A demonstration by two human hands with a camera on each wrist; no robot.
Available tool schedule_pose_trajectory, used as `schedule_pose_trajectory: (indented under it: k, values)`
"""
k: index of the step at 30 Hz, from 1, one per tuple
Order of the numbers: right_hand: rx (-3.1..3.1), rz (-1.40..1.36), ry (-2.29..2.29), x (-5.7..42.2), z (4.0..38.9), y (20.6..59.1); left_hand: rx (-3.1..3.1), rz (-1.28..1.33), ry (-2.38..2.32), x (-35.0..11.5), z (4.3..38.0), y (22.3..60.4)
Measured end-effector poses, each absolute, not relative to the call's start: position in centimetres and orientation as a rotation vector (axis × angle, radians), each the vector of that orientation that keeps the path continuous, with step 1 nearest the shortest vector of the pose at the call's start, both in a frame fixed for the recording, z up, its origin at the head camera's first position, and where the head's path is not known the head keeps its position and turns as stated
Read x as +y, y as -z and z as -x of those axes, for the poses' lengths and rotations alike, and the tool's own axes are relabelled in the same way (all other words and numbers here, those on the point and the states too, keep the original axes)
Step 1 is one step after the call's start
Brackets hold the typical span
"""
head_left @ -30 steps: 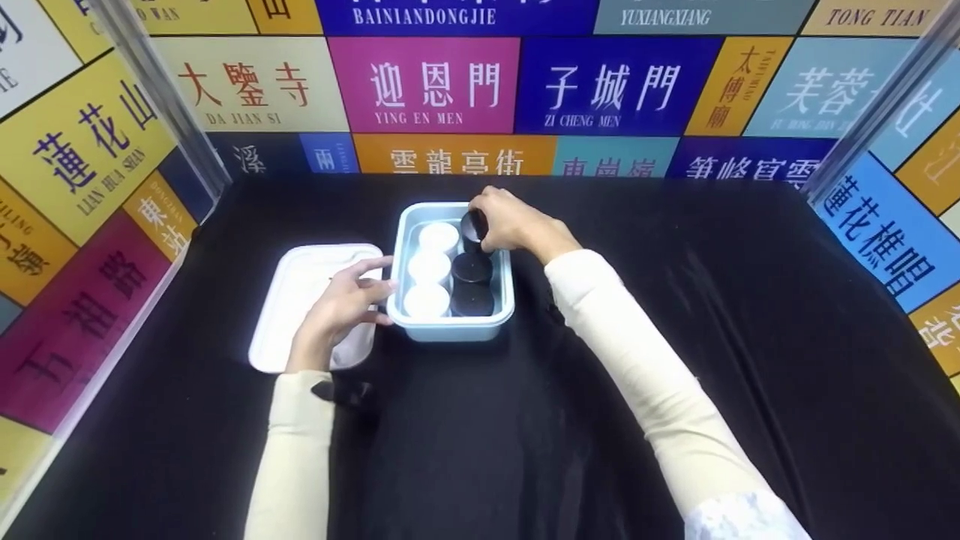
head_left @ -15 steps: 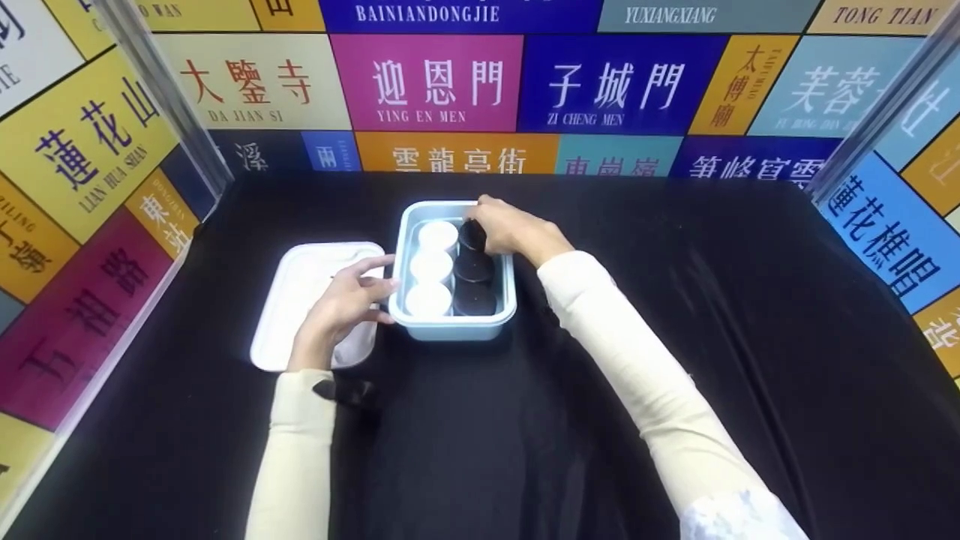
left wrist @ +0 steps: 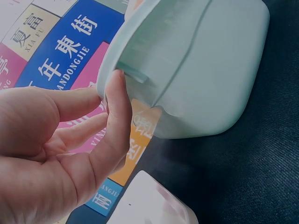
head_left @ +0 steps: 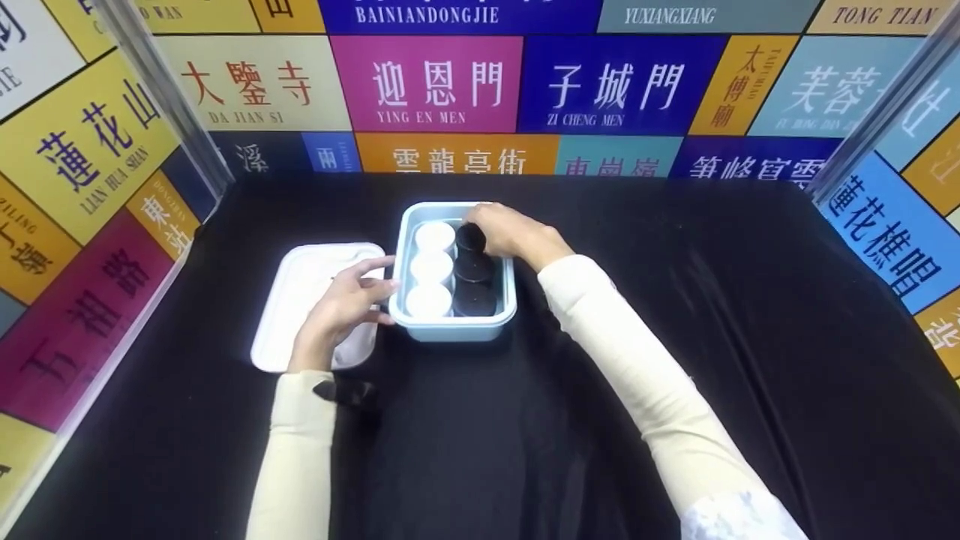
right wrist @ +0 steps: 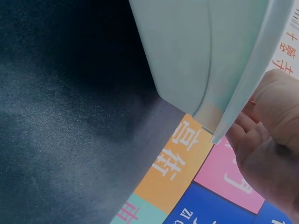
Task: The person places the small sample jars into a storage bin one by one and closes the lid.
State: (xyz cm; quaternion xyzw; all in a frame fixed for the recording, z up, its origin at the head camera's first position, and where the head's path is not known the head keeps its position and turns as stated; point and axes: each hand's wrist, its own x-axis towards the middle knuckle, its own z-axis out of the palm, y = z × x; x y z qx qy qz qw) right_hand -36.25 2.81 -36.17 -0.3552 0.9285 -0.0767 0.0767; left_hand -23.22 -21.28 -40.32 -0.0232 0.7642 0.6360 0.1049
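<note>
A pale blue rectangular box (head_left: 454,330) holds two rows of round-topped pieces. White round-topped pieces (head_left: 431,268) fill the left row, and black round-topped pieces (head_left: 474,300) the right. My left hand (head_left: 341,304) touches the box's left rim with spread fingertips; the left wrist view shows the fingertips (left wrist: 117,77) against the rim from outside. My right hand (head_left: 510,232) reaches over the far right corner and grips the rearmost black round-topped piece (head_left: 470,238), which sits low inside the box. In the right wrist view, the box wall hides part of its fingers.
A white lid (head_left: 289,315) lies flat left of the box, partly under my left hand. Black cloth (head_left: 450,435) covers the table. Panels with printed Chinese place names (head_left: 427,82) stand at the back and sides.
My right hand has lowered the rearmost black round-topped piece from a tilted hold into the box's far right corner. The left hand keeps its place at the rim.
</note>
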Motion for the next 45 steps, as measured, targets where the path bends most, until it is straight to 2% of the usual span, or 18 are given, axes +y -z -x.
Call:
schedule_pose_trajectory:
  k: [9, 15, 23, 30, 38, 45]
  values:
    - [2.759, 1.098, 0.183, 3.2, 35.6, 35.4, 2.299, 0.083, -1.817, -21.1, 23.1, 40.0]
    - [2.813, 1.103, 0.447, 3.0, 34.0, 33.8, 2.391, 0.127, -1.761, -22.2, 22.7, 39.0]
    - [2.757, 1.007, 1.178, 0.8, 28.9, 33.2, 2.775, 0.161, -1.46, -26.2, 21.2, 37.8]
    - [2.432, 0.838, 1.497, -1.7, 24.1, 33.4, 3.003, 0.225, -1.123, -29.6, 20.1, 38.1]
    - [1.96, 0.438, 1.574, -5.1, 18.4, 38.0, 2.961, 0.254, -0.823, -33.2, 20.5, 39.0]
    - [2.139, 0.279, 1.505, -7.4, 17.1, 41.9, 2.779, 0.319, -0.683, -34.6, 21.7, 39.4]
